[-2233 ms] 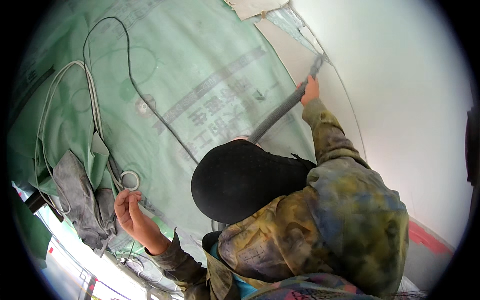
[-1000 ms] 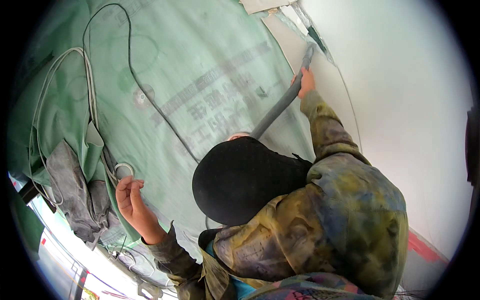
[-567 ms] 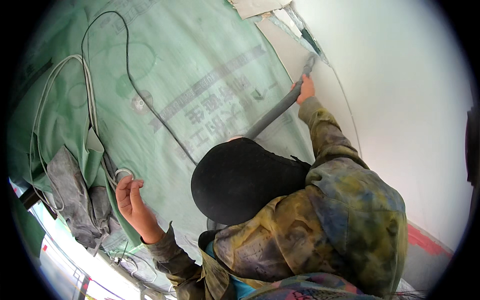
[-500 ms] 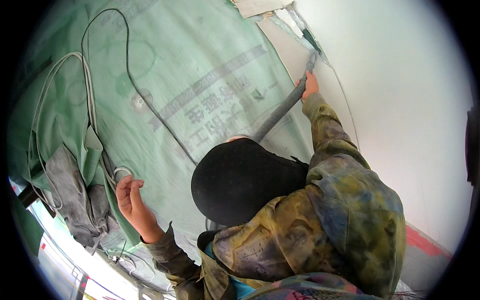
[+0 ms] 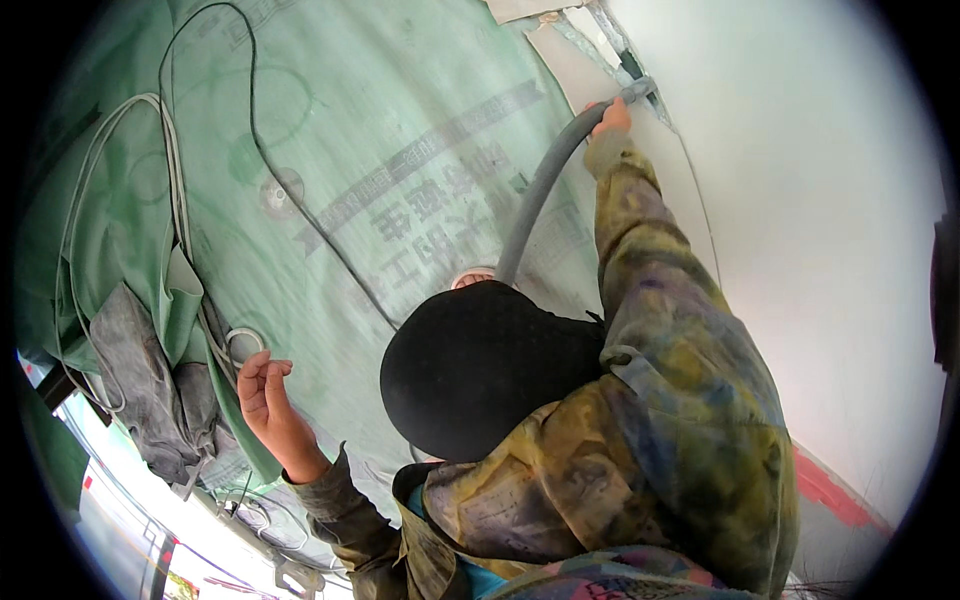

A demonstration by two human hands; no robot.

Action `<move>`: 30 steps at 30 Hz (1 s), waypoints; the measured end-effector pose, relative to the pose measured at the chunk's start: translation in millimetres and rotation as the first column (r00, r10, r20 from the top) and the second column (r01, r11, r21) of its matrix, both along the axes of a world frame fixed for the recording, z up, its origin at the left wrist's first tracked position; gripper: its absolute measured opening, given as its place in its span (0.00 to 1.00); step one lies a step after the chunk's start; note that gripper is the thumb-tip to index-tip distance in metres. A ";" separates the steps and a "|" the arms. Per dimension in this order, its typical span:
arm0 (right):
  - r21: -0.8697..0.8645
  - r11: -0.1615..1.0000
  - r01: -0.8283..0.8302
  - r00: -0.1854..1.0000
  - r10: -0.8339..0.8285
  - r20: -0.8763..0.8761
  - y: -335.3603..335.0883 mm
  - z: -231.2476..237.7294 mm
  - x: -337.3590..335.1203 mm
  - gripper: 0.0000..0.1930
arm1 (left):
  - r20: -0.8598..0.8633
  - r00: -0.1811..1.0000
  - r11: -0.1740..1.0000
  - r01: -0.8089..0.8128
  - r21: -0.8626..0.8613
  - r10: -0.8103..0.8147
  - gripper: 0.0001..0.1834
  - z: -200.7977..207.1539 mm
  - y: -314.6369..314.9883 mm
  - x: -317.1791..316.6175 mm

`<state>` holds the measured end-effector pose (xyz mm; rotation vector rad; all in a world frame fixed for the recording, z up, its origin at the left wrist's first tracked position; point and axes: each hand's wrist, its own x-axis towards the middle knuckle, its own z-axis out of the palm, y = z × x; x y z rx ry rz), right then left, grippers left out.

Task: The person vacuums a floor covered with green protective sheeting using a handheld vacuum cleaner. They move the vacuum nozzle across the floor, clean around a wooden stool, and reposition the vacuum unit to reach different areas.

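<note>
My right hand [image 5: 612,120] is closed around a grey ribbed vacuum hose [image 5: 545,175] near its end. The hose's mouth [image 5: 638,90] sits at the foot of the white wall, by a narrow gap [image 5: 628,62] with whitish debris. The hose curves back and passes out of sight behind a large rounded black shape [image 5: 480,370], which I cannot make out for certain. Something pinkish, perhaps part of a foot, shows at its upper edge. My left hand [image 5: 268,412] is raised with fingers loosely bent and apart, nothing in it, beside a coil of pale cable [image 5: 243,343].
A green printed protective sheet [image 5: 340,110] covers the floor, and a thin black cable [image 5: 257,130] loops across it. At left lie a grey cloth [image 5: 140,380] and more pale cable [image 5: 75,220]. The white wall [image 5: 800,200] rises on the right. Beige board pieces [image 5: 570,60] lie at the top.
My right hand has shifted slightly up and left, and the hose end now points more to the right along the gap. The hose bends more. My left hand has hardly moved.
</note>
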<state>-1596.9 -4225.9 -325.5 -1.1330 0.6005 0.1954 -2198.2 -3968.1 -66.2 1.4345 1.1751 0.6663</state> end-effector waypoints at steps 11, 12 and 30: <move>-0.036 0.991 0.133 0.991 -0.133 -0.020 28.5 2.6 25.0 0.24 | -0.022 0.999 0.999 0.035 -0.007 -0.035 0.10 -5.4 -8.2 7.3; -0.087 0.979 0.182 0.980 -0.188 -0.059 26.6 0.9 26.6 0.25 | -0.012 0.999 0.999 0.032 -0.010 -0.033 0.10 -6.6 -8.8 7.8; -0.587 0.685 -0.431 0.863 0.504 -0.045 -40.6 91.3 -11.6 0.20 | 0.009 0.993 0.991 0.119 -0.064 -0.118 0.10 -21.0 -2.0 20.9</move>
